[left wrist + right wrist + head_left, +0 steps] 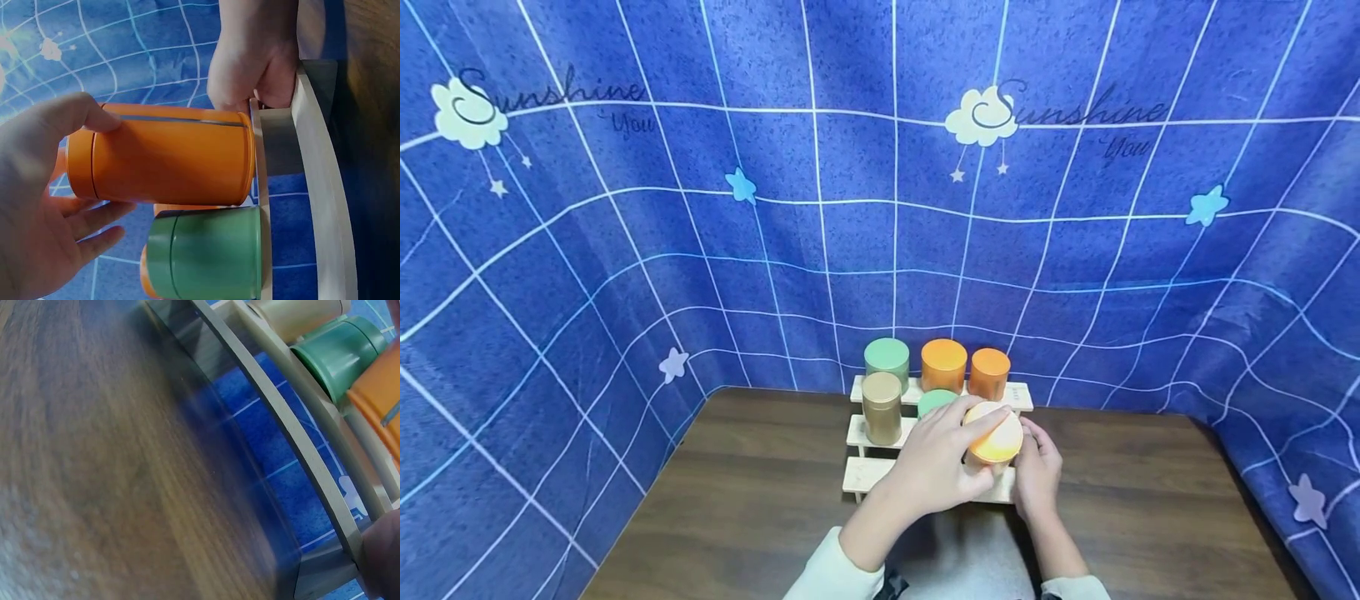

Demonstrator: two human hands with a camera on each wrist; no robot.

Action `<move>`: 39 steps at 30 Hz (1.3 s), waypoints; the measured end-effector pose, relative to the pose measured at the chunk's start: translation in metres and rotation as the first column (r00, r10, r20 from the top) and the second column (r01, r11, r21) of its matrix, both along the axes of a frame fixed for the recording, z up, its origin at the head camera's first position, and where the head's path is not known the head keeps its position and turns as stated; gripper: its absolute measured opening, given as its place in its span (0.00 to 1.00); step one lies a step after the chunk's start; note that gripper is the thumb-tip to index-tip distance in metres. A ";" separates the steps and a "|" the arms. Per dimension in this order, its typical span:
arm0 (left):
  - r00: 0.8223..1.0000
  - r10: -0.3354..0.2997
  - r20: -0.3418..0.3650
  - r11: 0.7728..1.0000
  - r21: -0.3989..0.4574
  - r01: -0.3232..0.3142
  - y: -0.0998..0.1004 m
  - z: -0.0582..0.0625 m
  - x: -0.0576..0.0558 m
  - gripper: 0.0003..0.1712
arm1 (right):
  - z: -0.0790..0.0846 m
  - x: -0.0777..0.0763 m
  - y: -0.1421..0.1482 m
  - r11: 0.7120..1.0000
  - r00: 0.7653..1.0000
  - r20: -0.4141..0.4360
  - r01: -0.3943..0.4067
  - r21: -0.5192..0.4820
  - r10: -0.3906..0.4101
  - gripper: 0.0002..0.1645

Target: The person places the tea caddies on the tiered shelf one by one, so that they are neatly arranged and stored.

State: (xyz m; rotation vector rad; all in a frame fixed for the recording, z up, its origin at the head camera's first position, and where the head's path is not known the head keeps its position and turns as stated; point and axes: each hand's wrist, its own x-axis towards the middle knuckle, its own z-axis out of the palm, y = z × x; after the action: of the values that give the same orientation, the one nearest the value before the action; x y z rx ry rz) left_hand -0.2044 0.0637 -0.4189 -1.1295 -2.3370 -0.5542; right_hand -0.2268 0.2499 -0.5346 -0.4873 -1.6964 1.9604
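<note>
My left hand [928, 458] holds an orange canister [169, 156] near its lid, thumb on one side and fingers on the other. The canister's base is at the middle step of a pale wooden tiered rack [868, 473]; I cannot tell whether it bears its full weight there. With curled fingers, my right hand [1039, 471] grips the rack's right end, also seen in the left wrist view. Close beside the orange canister stands a green canister [206, 253] on the same step. In the right wrist view, only part of the right hand [382, 553] shows.
A gold canister [882, 408] stands at the middle step's left. On the back step are another green canister [887, 358] and two orange ones, a larger [943, 365] and a smaller [990, 372]. Behind the brown wooden table [737, 492] hangs a blue gridded curtain [850, 233].
</note>
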 end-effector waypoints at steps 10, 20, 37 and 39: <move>0.999 0.046 0.007 0.999 -0.002 -0.046 0.020 -0.004 -0.012 0.40 | 0.002 0.000 -0.001 1.000 1.000 -0.001 0.013 -0.017 -0.013 0.23; 0.993 0.108 -0.050 0.994 0.021 -0.107 0.031 -0.003 -0.020 0.30 | 0.005 0.001 -0.003 1.000 1.000 -0.011 0.018 -0.010 -0.018 0.21; 0.988 0.147 -0.037 0.987 0.070 -0.145 0.032 -0.010 -0.017 0.35 | 0.002 0.000 0.001 1.000 1.000 -0.004 -0.012 -0.026 0.012 0.20; 0.991 0.135 0.000 0.987 0.083 -0.135 0.029 -0.012 -0.013 0.41 | 0.002 0.001 0.001 0.999 1.000 -0.001 -0.014 -0.032 0.014 0.20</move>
State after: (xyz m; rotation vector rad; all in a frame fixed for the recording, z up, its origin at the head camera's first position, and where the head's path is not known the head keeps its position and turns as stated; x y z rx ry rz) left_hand -0.2175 0.0931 -0.4310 -0.9264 -2.3412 -0.5917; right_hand -0.2260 0.2505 -0.5328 -0.4873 -1.6745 2.0007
